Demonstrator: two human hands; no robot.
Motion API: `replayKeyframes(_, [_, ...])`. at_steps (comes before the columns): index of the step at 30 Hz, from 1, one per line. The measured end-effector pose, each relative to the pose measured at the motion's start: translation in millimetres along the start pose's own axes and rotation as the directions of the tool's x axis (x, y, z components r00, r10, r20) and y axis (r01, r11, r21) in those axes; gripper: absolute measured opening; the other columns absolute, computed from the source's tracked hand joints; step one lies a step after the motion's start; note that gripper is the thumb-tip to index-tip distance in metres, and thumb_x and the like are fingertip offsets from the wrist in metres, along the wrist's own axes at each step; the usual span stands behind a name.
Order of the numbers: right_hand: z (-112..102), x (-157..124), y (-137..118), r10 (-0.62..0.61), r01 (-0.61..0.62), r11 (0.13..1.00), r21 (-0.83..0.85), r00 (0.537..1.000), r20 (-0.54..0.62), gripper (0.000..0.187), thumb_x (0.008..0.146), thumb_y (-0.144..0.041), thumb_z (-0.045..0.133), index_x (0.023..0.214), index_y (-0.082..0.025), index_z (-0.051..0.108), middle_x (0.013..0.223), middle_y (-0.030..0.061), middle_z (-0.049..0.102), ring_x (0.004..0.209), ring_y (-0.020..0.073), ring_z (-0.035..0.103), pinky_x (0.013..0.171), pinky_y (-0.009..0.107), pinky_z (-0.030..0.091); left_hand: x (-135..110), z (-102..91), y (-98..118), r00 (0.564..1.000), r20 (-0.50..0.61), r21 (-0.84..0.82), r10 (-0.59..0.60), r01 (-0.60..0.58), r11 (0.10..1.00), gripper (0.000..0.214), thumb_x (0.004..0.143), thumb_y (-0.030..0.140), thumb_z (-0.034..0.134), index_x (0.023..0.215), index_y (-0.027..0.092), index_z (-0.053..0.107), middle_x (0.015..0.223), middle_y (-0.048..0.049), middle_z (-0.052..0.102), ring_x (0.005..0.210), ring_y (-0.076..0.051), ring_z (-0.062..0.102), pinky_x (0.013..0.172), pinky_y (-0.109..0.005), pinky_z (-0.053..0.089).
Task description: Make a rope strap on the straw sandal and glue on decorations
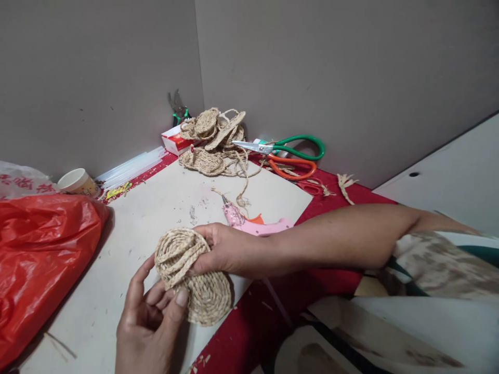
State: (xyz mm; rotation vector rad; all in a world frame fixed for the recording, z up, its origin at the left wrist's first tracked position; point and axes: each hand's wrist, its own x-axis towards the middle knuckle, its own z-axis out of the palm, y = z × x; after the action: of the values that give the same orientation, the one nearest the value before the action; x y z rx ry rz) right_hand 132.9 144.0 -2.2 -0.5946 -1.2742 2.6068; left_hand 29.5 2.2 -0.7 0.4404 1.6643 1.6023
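Left hand (150,322) low, palm up, fingers (156,296) curled; right hand (222,249) reaching across, fingers pinching.

The left hand (150,322) and right hand (222,249) are bare, the sleeve (440,262) mottled beige, perhaps green-banded.

light: even, soft | shadows: faint | focus: sharp | edges: wide-angle stretch

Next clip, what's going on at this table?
A person holds a braided straw coil in both hands over a pale board. The left hand grips its lower edge, thumb on top; the right hand pinches the loose upper loops. A pink glue gun lies just behind the right hand, untouched. Scissors and a pile of woven straw pieces sit by the back wall, a red plastic bag at the left.
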Motion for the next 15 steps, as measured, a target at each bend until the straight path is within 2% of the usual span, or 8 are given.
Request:
replayKeyframes(2, [-2,1,1,-0.006,0.007,0.999,-0.040,0.999,0.038,0.045,0.054,-0.011,0.078,0.097,-0.011,0.067,0.083,0.0020,0.068,0.074,0.0116,0.061,0.081,0.030,0.049,1,-1.0,-2,1.000,-0.024,0.012,-0.004,0.005,1.000,0.085,0.057,0.037,0.089,0.133,0.030,0.052,0.096,-0.0069,0.077,0.086,-0.026,0.073,0.077,-0.037,0.059])
replayKeyframes(7, [-4,0,-8,-0.025,0.040,0.984,-0.174,0.996,0.086,0.036,0.062,-0.009,0.075,0.097,-0.009,0.065,0.084,0.0016,0.066,0.077,0.0098,0.060,0.083,0.027,0.047,3,-6.0,2,0.990,-0.128,0.038,0.057,-0.053,0.998,0.079,0.060,0.037,0.088,0.132,0.032,0.054,0.097,-0.0055,0.078,0.081,-0.022,0.074,0.071,-0.027,0.059])
replayKeyframes(12, [0,-4,-18,-0.141,0.108,0.946,-0.304,0.986,-0.089,0.047,0.070,-0.008,0.072,0.114,-0.012,0.058,0.085,-0.0014,0.059,0.074,0.0064,0.056,0.074,0.021,0.045,6,-7.7,6,0.980,-0.183,0.037,0.077,-0.072,0.997,0.079,0.058,0.035,0.089,0.130,0.031,0.056,0.098,-0.0049,0.078,0.089,-0.021,0.074,0.073,-0.023,0.058])
replayKeyframes(15, [1,-5,-18,-0.131,0.103,0.947,-0.305,0.989,-0.074,0.052,0.073,-0.010,0.073,0.121,-0.012,0.054,0.087,-0.0002,0.061,0.072,0.0061,0.055,0.073,0.021,0.045,8,-8.9,5,0.972,-0.215,0.035,0.091,-0.086,0.996,0.076,0.059,0.035,0.089,0.128,0.031,0.057,0.098,-0.0037,0.078,0.091,-0.019,0.073,0.074,-0.021,0.057])
